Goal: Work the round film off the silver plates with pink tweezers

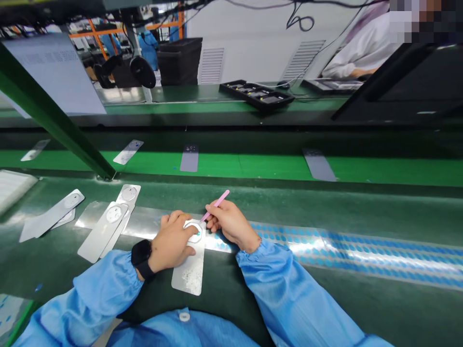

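Note:
Flat on the bench lies a pale phone back cover [189, 274], with a round camera ring [196, 232] near its top edge. My left hand [172, 243], a black watch at its wrist, lies over the cover's left side, thumb and index finger apart; the index fingertip touches the ring, where a small blue-green spot shows. Pinched in my right hand [231, 222] is a slim pink tool like tweezers [219, 202], its tip down at the ring's upper right. A clear strip with rows of blue dots [325, 248] runs under the cover and off to the right.
More phone back covers [102, 231] lie overlapping at the left, with another pile [54, 217] beyond. Several covers rest on the green conveyor belt [249, 166] ahead. A green post [61, 115] slants at left. A black tray [256, 94] and a person's white sleeve [354, 55] are across.

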### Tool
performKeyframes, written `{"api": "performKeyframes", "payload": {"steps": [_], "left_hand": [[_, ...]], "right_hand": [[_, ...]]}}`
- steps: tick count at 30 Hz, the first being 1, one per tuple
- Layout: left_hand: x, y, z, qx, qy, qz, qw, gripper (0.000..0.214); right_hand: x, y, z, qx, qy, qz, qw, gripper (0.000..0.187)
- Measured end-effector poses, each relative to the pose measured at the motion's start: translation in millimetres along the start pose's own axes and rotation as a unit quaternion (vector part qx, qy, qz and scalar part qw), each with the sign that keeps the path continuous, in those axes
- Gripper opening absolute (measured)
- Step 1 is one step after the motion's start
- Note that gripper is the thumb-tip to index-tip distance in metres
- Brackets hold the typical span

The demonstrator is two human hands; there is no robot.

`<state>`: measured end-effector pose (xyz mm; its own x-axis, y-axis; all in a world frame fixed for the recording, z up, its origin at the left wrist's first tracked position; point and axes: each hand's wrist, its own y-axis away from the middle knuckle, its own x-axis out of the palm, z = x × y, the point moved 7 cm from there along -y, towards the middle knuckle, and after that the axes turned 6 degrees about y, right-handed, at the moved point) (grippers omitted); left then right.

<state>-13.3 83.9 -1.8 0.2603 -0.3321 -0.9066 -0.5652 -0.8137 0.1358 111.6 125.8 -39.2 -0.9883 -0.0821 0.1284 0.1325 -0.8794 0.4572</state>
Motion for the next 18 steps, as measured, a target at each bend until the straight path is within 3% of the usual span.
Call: {"api": "performKeyframes", "payload": {"steps": [3, 5, 7, 10, 14, 16, 18], "left_hand": [[-6.6, -8.6, 9.1, -0.047, 0.051, 0.003, 0.998, 0.035], [-23.3, -21.2, 16.4, -0.046, 0.081, -0.013, 0.996, 0.031], [-54.4, -40.2, 27.8, -0.034, 0.070, -0.046, 0.996, 0.027], [-118.2, -77.6, 55.1, -0.047, 0.011, -0.099, 0.994, 0.019], [-192.4, -127.0, 93.3, -0.126, -0.064, -0.165, 0.976, 0.015], [-205.6, -144.9, 104.4, -0.180, -0.104, -0.197, 0.958, 0.017], [-196.1, -159.6, 108.6, -0.219, -0.132, -0.205, 0.945, 0.020]], "right_hand": [[-3.3, -0.3, 3.2, -0.004, -0.070, 0.016, 0.997, 0.029], [-8.3, -0.9, 5.3, -0.003, -0.131, 0.009, 0.991, 0.033], [-12.1, -1.5, 6.0, 0.006, -0.180, 0.002, 0.984, 0.035], [-13.1, -2.5, 5.5, 0.015, -0.211, 0.007, 0.977, 0.037], [-10.5, -5.6, 3.8, 0.003, -0.214, 0.030, 0.976, 0.036], [-9.5, -8.5, 2.5, -0.003, -0.217, 0.039, 0.976, 0.036], [-8.6, -11.4, 0.8, -0.004, -0.220, 0.048, 0.974, 0.036]]}}
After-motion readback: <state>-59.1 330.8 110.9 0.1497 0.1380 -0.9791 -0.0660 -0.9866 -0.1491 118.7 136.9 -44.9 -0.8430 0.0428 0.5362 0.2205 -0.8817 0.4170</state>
